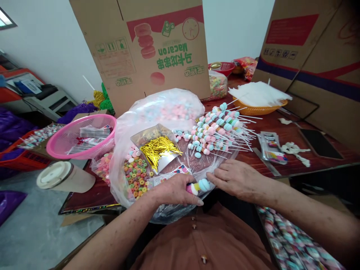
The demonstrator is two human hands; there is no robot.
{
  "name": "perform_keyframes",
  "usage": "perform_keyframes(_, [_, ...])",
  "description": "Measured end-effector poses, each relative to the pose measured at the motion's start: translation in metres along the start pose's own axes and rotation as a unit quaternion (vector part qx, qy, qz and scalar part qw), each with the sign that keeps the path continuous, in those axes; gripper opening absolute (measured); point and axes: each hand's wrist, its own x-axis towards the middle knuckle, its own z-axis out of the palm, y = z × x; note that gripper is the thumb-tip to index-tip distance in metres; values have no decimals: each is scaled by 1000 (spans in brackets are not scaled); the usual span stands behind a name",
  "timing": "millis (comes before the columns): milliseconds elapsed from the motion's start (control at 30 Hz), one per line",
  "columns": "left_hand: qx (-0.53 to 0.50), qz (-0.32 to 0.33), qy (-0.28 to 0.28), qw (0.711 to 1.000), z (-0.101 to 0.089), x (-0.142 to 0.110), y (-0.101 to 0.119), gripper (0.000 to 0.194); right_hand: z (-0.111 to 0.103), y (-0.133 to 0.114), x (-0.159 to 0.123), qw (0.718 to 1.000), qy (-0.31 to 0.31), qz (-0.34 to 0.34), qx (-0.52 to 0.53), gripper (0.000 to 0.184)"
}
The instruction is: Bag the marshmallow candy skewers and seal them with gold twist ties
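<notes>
My left hand [178, 190] is closed around a candy skewer [201, 185], whose blue, yellow and pink pieces stick out past the thumb. Close to its blue end is my right hand [234, 178], fingers together and curled; what they pinch, if anything, is hidden. Under both hands spreads a large clear plastic bag [115, 176] with loose ring candies [136, 174] on it. A tray of gold twist ties [157, 150] stands beyond my left hand, with a printed wrapper [168, 175] in front of it. Finished-looking candy skewers [216, 129] lie piled beyond my right hand.
A pink basket [52, 146] of wrappers and a lidded cup [67, 176] are at left. Cardboard boxes [157, 45] stand behind. To the right lie an orange basket [255, 108], a wrapper stack [272, 148], a ruler [266, 162] and a phone [320, 143]. Packed skewers [292, 240] sit lower right.
</notes>
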Motion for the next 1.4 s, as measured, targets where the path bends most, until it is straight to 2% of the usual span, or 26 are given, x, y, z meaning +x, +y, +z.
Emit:
perform_keyframes(100, [111, 40, 58, 991, 10, 10, 3, 34, 12, -15, 8, 995, -73, 59, 42, 19])
perform_keyframes(167, [142, 30, 88, 985, 17, 18, 5, 36, 18, -24, 14, 987, -119, 92, 60, 18])
perform_keyframes(200, [138, 25, 99, 985, 18, 20, 4, 44, 21, -26, 17, 982, -139, 105, 72, 16])
perform_keyframes(267, [89, 32, 102, 990, 13, 20, 0, 73, 26, -28, 18, 972, -166, 128, 109, 14])
perform_keyframes(333, [48, 52, 88, 994, 0, 11, -8, 100, 30, -25, 13, 965, -164, 143, 148, 17])
perform_keyframes(367, [56, 51, 79, 994, -8, 4, -13, 102, 32, -23, 10, 963, -156, 147, 164, 18])
perform_keyframes(400, [97, 37, 71, 992, -15, -4, -18, 96, 33, -20, 6, 962, -145, 152, 176, 20])
perform_keyframes(500, [227, -10, 43, 973, -24, -21, -29, 58, 32, -16, -2, 962, -115, 153, 196, 22])
perform_keyframes(567, [243, -22, 47, 969, -19, -24, -31, 40, 30, -19, 1, 965, -111, 148, 188, 24])
perform_keyframes(633, [234, -22, 69, 970, -10, -20, -28, 33, 29, -25, 8, 969, -119, 136, 169, 24])
perform_keyframes(767, [213, -24, 89, 973, 0, -11, -23, 35, 30, -30, 25, 974, -105, 116, 164, 21])
perform_keyframes(867, [152, -2, 101, 983, -5, -13, -28, 42, 28, -19, 24, 976, -49, 123, 172, 16])
perform_keyframes(967, [115, 30, 85, 989, -8, -15, -32, 45, 24, -10, 18, 980, -1, 115, 164, 17])
perform_keyframes(1033, [134, 34, 89, 986, -4, -11, -29, 39, 23, -12, 18, 979, 11, 109, 170, 19])
perform_keyframes(1200, [238, -2, 143, 961, 8, 1, -14, 31, 29, -28, 28, 974, 20, 128, 184, 20])
perform_keyframes(1400, [305, -23, 123, 944, -7, -14, -15, 34, 32, -24, 18, 976, -22, 116, 184, 18])
